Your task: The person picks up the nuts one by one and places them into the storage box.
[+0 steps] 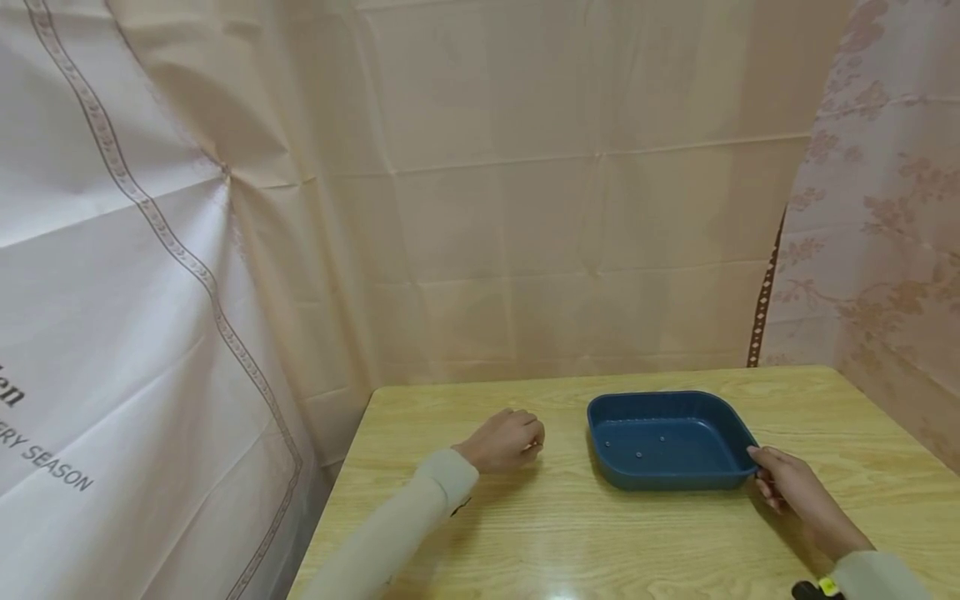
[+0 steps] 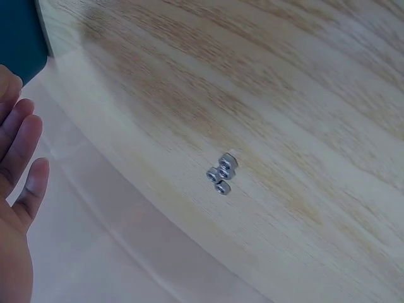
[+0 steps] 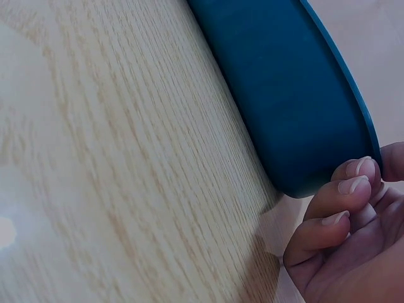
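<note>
A blue rectangular tray (image 1: pixel 675 482) sits on the wooden table, with three small nuts (image 1: pixel 638 455) scattered on its floor. My right hand (image 1: pixel 791 492) pinches the tray's near right corner; in the right wrist view, curled fingers (image 3: pixel 328 211) lie against the outside wall below the rim. Left of the tray, my left hand (image 1: pixel 506 442) hovers low over the table, back of the hand up and fingers bent. Its thumb and index tips are out of sight, so I cannot tell whether they pinch anything. Several shiny metal nuts (image 2: pixel 222 173) lie clustered on the table in the left wrist view.
The light wood table (image 1: pixel 570 542) has its back edge against a hanging beige cloth (image 1: pixel 555 208). A white printed cloth (image 1: pixel 150 333) hangs at the left and a floral one (image 1: pixel 885 250) at the right. A black and yellow item (image 1: pixel 817 588) shows by the right cuff.
</note>
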`<action>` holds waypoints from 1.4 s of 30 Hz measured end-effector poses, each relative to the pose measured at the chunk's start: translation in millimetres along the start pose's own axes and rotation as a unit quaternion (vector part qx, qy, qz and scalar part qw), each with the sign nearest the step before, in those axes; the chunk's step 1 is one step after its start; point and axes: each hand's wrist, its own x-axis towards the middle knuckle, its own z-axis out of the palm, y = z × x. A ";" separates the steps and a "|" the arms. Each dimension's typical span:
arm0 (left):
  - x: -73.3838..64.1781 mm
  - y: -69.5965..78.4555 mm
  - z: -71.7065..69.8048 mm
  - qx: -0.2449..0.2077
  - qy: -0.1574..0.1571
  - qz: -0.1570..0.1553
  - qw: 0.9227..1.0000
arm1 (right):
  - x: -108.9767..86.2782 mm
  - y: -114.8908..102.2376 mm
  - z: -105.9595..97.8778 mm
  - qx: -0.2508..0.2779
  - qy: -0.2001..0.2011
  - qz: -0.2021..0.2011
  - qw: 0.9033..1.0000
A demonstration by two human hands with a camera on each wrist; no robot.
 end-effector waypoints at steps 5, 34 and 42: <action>5.1 2.6 -0.3 -0.005 -0.007 -0.002 1.000 | 0.6 -1.2 -0.9 0.000 0.007 0.004 1.000; 35.3 17.0 -2.7 -0.002 0.000 0.031 1.000 | 0.4 -0.2 0.4 0.000 0.010 -0.007 1.000; 46.4 22.6 -0.9 -0.009 0.010 0.045 0.999 | 0.1 -1.5 0.7 0.005 0.011 -0.007 1.000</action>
